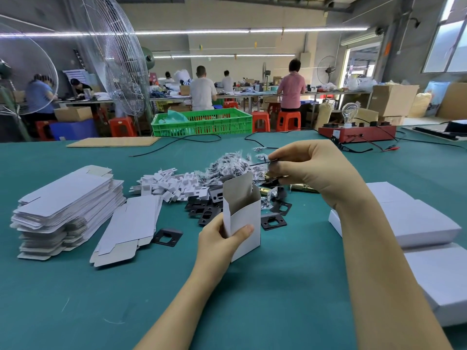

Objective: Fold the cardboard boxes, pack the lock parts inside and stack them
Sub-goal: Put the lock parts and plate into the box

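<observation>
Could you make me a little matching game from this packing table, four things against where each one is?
Things:
1. open box
2. tall stack of flat box blanks
3. green crate
4. closed white boxes

Places:
A. beyond the table's far edge
B. held upright in the left hand
C. at the table's right side, behind the right forearm
D. at the table's left side

Pairs: 1-B, 2-D, 3-A, 4-C. The right hand meanwhile pinches thin dark lock parts above the open box.

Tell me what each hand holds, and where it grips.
Left hand grips the open white box by its lower side. Right hand pinches thin dark lock parts at one end.
</observation>
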The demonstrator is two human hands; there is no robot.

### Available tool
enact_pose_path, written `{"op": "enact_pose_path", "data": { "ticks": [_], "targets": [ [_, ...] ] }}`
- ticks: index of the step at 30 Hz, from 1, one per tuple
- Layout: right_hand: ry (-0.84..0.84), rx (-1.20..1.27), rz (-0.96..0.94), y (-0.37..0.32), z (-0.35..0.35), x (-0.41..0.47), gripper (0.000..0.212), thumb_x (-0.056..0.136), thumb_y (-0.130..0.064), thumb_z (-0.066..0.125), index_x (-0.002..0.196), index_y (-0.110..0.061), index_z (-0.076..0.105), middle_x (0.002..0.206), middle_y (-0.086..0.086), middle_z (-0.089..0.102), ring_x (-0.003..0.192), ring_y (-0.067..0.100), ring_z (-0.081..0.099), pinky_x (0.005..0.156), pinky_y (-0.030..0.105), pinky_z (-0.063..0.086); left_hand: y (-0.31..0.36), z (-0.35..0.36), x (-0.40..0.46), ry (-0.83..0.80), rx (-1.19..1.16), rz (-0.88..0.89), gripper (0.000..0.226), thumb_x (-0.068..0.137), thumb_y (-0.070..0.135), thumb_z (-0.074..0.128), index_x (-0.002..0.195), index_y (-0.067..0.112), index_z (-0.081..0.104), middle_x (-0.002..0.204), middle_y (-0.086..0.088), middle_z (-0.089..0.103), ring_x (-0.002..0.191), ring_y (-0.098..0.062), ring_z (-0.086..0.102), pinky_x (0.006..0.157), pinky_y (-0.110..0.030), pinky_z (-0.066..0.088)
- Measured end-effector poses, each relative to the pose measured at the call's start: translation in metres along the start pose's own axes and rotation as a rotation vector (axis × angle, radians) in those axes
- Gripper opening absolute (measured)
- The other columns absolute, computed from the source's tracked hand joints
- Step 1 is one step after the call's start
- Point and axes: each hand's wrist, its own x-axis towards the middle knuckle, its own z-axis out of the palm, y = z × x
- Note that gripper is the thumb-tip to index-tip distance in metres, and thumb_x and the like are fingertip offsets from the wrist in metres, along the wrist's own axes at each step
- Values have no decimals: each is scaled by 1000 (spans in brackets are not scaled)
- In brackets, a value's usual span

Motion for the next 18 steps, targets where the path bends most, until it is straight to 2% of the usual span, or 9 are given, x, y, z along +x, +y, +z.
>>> {"op": "enact_pose_path", "data": {
  "ticks": [4,7,10,13,18],
  "targets": [
    [47,-216,-155,-5,2,-1,9,83,-7,73,85,-15,70,75,8,69,60,15,67,54,20,53,-1,-1,0,-5,8,0,21,78,21,81,95,29,71,92,7,74,92,-21,69,84,-48,56],
    [23,-261,-172,-7,3,0,9,89,-11,67,87,-19,64,89,8,53,67,23,71,62,28,58,-1,-1,1,-5,11,2,20,81,17,80,93,31,71,92,7,74,93,-21,68,85,-48,56],
    [-42,-214,-130,-7,5,0,6,95,-12,59,91,-16,59,90,10,56,69,23,72,62,26,58,-2,-2,1,-13,-2,-8,22,81,17,80,96,30,71,95,7,74,94,-21,68,86,-48,57],
    [-69,-334,-153,-6,7,1,7,93,-12,61,91,-19,63,81,5,63,69,18,71,65,25,58,-1,-1,1,-13,-10,-10,24,77,23,82,97,30,71,95,8,74,94,-19,69,83,-44,58],
    [-145,-513,-186,-3,15,3,22,88,0,63,86,-22,63,85,-2,67,75,23,67,77,39,58,-2,-2,1,-20,-10,-3,31,73,25,80,102,29,71,99,8,74,97,-21,68,82,-39,57]
  ]
}}
